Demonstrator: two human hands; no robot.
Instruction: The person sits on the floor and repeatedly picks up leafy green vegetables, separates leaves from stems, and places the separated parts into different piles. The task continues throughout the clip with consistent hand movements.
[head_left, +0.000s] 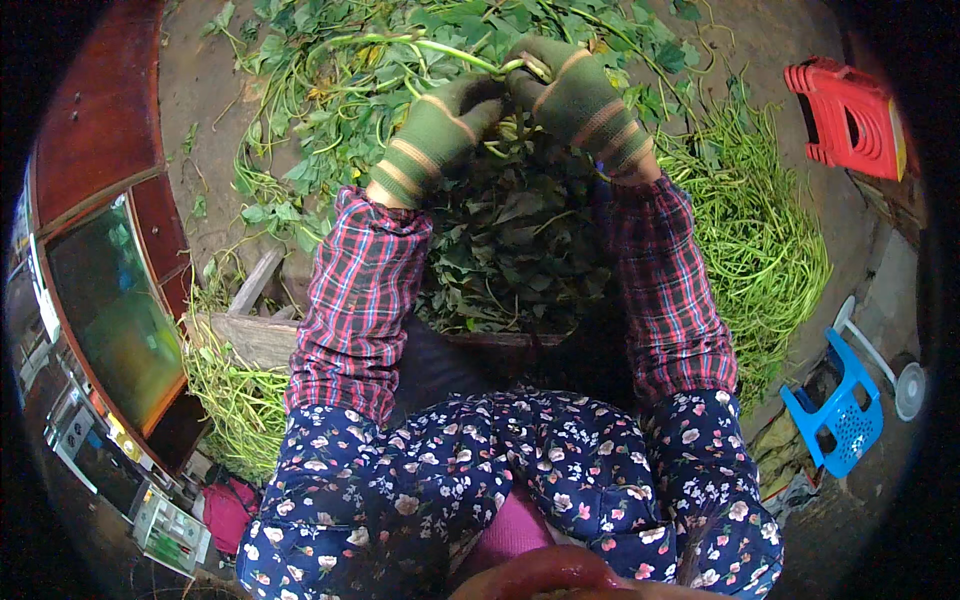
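Observation:
Both my hands wear green knit gloves with tan stripes and meet above a pile of leafy vines. My right hand (581, 105) grips a pale green vine stem (457, 52) near its bent end. Fingers curled, my left hand (435, 135) pinches at the same stem just below the bend; its fingertips are partly hidden. The stem's long free part arches off to the left over the leafy green vines (307, 139), which look like sweet potato vines. Under my forearms lies a shaded heap of plucked leaves (517, 247).
Bare stems (772, 240) are heaped at right, with another stem pile (236, 405) at left by a wooden board (247, 337). A red plastic stool (855, 116) and a blue plastic chair (844, 409) are at right. A dark red wooden cabinet (97, 112) stands at left.

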